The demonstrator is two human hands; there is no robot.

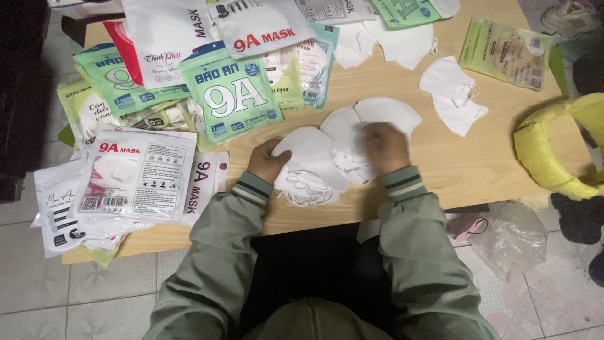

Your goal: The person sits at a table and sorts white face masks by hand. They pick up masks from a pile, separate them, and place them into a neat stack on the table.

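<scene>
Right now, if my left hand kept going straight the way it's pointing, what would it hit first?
Likely the green mask packet: the left hand grips the white masks and points up-table toward it, though depth is unclear.

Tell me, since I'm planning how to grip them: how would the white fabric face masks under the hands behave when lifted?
The white fabric face masks are probably soft and floppy: they bend under the left hand and right hand. Likely very light, being thin. Their loose ear loops may snag or tangle.
</scene>
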